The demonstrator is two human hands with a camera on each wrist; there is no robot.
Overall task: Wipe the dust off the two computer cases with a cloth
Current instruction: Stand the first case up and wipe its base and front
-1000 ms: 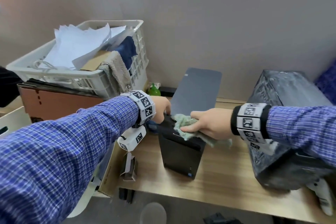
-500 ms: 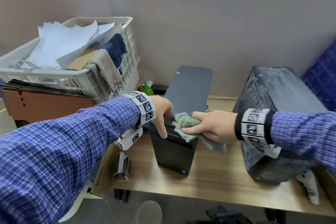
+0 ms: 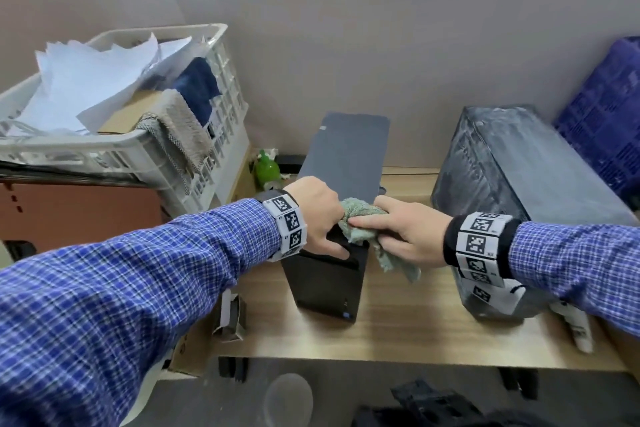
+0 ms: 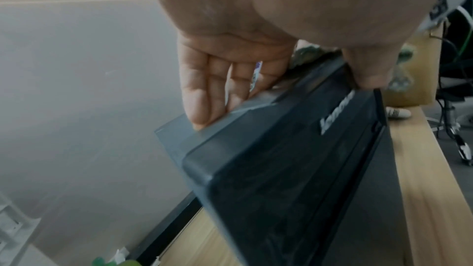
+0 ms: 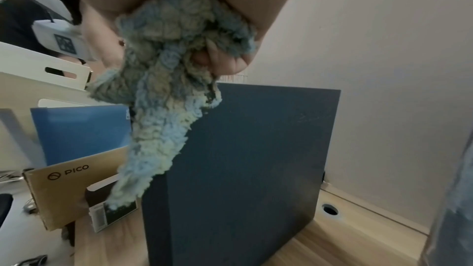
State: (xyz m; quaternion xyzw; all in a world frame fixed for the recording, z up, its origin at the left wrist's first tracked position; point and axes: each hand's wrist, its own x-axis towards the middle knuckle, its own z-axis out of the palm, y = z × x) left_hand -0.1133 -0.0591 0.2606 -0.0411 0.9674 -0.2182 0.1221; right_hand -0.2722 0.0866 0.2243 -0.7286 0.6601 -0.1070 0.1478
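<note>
A slim dark computer case stands upright on the wooden desk. My left hand grips its front top corner, fingers lying on the top panel and thumb down the front face. My right hand holds a bunched green-blue cloth on the top front edge, right beside the left hand. A tail of the cloth hangs down the case's right side. The second case, bigger and wrapped in plastic film, stands to the right under my right forearm.
A white crate with papers and cloths sits at the left. A green bottle stands behind the slim case's left side. A blue crate is at the far right. A cardboard box leans at the desk's left end. The wall is close behind.
My right hand has bunched the cloth and slid it left along the case's front top edge towards the left hand. My left thumb has come down over the front face.
</note>
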